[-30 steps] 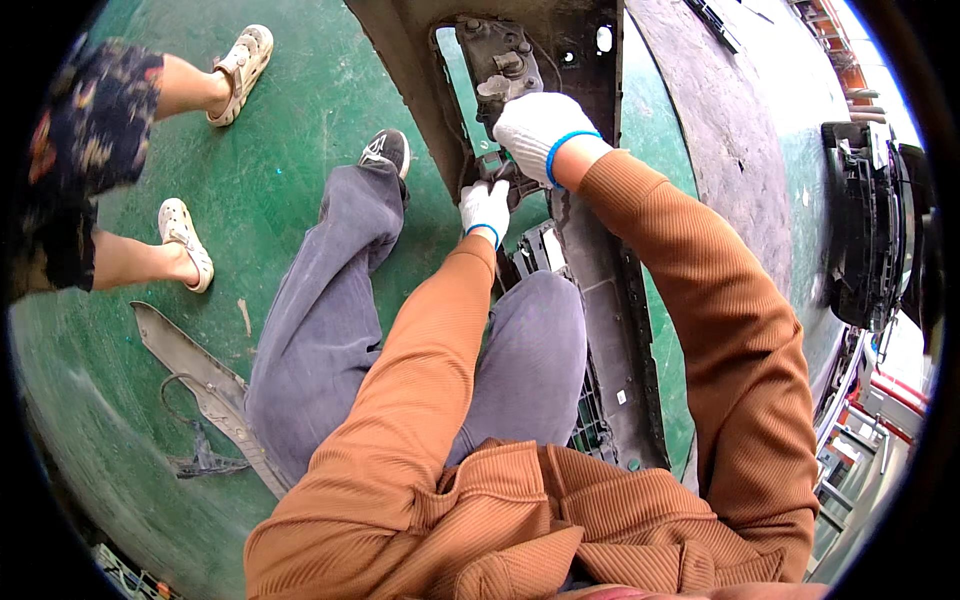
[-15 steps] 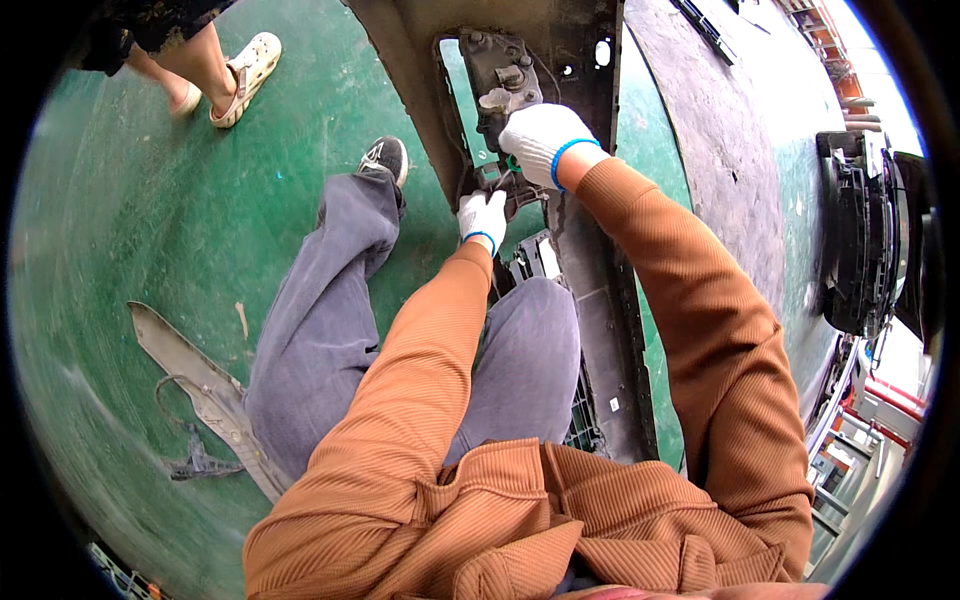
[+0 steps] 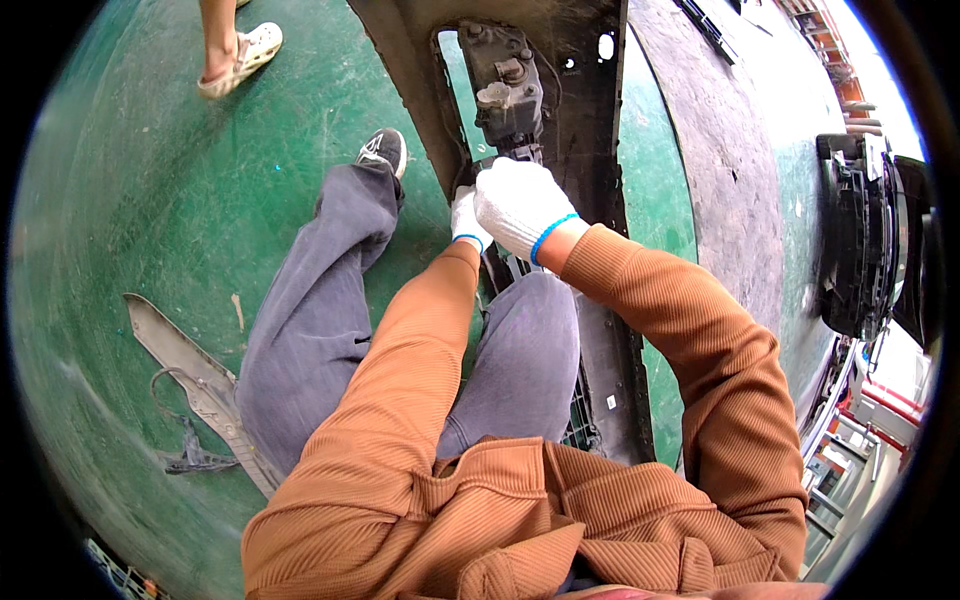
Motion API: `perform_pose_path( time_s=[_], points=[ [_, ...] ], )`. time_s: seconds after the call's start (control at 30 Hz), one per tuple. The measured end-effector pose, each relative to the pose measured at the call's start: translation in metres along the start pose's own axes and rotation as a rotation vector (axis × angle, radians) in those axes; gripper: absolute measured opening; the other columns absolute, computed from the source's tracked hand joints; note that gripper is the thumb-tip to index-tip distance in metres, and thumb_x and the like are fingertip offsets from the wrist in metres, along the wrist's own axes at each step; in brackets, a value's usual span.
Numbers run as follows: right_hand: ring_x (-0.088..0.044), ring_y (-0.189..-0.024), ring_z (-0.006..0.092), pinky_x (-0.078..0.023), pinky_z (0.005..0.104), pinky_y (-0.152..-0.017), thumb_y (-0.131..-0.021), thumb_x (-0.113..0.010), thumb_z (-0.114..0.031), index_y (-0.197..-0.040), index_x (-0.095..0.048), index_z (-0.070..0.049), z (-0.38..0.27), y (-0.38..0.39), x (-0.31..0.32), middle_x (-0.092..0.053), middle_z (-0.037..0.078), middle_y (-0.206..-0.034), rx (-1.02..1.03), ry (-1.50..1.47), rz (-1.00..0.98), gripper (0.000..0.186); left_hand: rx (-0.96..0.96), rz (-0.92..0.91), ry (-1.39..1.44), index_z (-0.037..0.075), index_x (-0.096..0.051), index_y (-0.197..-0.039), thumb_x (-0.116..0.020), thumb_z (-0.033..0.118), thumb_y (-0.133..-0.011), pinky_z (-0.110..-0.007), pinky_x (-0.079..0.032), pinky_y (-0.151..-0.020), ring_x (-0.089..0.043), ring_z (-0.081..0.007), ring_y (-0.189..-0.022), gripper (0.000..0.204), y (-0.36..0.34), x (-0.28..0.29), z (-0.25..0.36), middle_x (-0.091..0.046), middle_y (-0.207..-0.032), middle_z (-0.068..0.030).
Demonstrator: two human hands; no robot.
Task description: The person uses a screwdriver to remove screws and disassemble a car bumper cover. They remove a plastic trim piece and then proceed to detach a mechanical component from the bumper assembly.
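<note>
A large dark car bumper [image 3: 585, 110] stretches from the top of the view down past my right knee, its inner side up. A dark headlamp-like unit [image 3: 508, 100] with knobs and a pale cap sits in it, beside a slot showing the green floor. Just below this unit, my right hand [image 3: 520, 205], in a white knit glove with a blue cuff, is closed; whatever it grips is hidden. My left hand [image 3: 468, 218], gloved alike, lies against it at the slot's lower end, its fingers curled and partly covered by my right hand.
My bent legs flank the work on the green floor [image 3: 150, 220]. A long grey trim strip [image 3: 190, 375] lies at left. Another person's foot in a pale clog [image 3: 245, 62] stands at upper left. A dark sheet [image 3: 735, 170] and stacked black car parts [image 3: 860, 235] are at right.
My right hand has come down and left, from beside the unit to over my left hand, covering the small parts there. The other person's feet have shifted up the view.
</note>
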State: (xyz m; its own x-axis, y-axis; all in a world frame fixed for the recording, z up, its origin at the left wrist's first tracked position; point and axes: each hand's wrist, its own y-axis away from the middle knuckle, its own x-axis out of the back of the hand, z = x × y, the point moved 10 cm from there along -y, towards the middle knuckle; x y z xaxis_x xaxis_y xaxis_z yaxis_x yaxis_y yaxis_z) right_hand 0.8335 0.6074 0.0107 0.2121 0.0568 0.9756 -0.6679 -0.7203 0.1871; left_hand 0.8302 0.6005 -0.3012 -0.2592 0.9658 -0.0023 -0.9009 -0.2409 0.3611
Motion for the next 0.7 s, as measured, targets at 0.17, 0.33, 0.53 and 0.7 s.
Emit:
perform_pose_path(
  time_s=[0.17, 0.33, 0.53, 0.7],
  points=[
    [-0.075, -0.090, 0.0402, -0.061, 0.0475, -0.078, -0.086, -0.067, -0.017, -0.089, -0.081, -0.007, 0.028, -0.040, 0.000, -0.075, 0.021, -0.090, 0.060, 0.237, -0.113, 0.017, -0.107, 0.121, -0.468, -0.001, -0.072, -0.108, -0.065, 0.044, -0.095, -0.053, -0.050, -0.096, -0.063, -0.0476, -0.109, 0.047, 0.014, 0.021, 0.040, -0.064, -0.114, -0.0310],
    [-0.074, -0.100, 0.0377, -0.058, 0.0450, -0.093, -0.087, -0.068, -0.025, -0.095, -0.080, -0.006, 0.095, -0.074, -0.011, -0.077, 0.019, -0.102, -0.235, -0.102, -0.103, 0.023, -0.115, 0.105, -0.487, -0.002, -0.071, -0.105, -0.064, 0.049, -0.097, -0.053, -0.047, -0.097, -0.061, -0.0483, -0.110, 0.053, 0.016, 0.018, 0.048, -0.064, -0.112, -0.0312],
    [-0.074, -0.095, 0.0385, -0.059, 0.0460, -0.082, -0.064, -0.089, -0.017, -0.087, -0.072, -0.007, 0.063, -0.054, -0.003, -0.075, 0.011, -0.090, 0.632, -0.101, -0.038, 0.031, -0.087, 0.092, -0.505, -0.001, -0.071, -0.107, -0.063, 0.049, -0.098, -0.054, -0.047, -0.098, -0.061, -0.0476, -0.110, 0.051, 0.015, 0.018, 0.045, -0.063, -0.114, -0.0306],
    [-0.074, -0.088, 0.0377, -0.059, 0.0444, -0.080, -0.075, -0.075, -0.020, -0.087, -0.081, -0.011, 0.030, -0.066, -0.030, -0.077, 0.014, -0.092, 0.237, -0.284, -0.259, 0.016, -0.170, 0.157, -0.419, 0.000, -0.073, -0.109, -0.067, 0.045, -0.095, -0.052, -0.048, -0.099, -0.062, -0.0477, -0.112, 0.048, 0.013, 0.026, 0.044, -0.065, -0.117, -0.0294]
  ],
)
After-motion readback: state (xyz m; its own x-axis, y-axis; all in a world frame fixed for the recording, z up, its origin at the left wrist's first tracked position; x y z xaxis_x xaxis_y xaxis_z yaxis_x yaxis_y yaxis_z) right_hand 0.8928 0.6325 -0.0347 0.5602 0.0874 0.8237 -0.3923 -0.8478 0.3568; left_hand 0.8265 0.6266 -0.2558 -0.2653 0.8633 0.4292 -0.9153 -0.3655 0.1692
